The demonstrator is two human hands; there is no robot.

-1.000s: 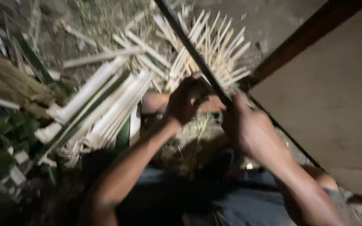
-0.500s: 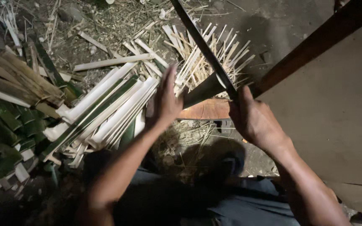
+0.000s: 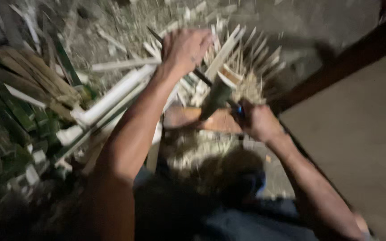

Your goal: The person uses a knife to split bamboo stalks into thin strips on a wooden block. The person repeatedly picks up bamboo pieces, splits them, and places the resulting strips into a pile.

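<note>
head view: long dark blade (image 3: pixel 202 76) slanting from upper left down to lower right, clasped near its far end by left hand (image 3: pixel 185 48), handle end gripped in right hand (image 3: pixel 256 121). green bamboo piece (image 3: pixel 216 96) upright beneath it, pale split strips (image 3: pixel 112 96) heaped left, wooden board (image 3: pixel 358 129) right. left hand now higher than before, fingers closed instead of spread.

The left hand (image 3: pixel 185 48) grips a dark blade (image 3: pixel 200 76); the right hand (image 3: pixel 256 121) holds, seemingly, a green bamboo piece (image 3: pixel 216 97).

Pale cream bamboo strips (image 3: pixel 112 96), green-skinned bamboo piece (image 3: pixel 215 99) (blurred), brown board (image 3: pixel 345 56).
</note>
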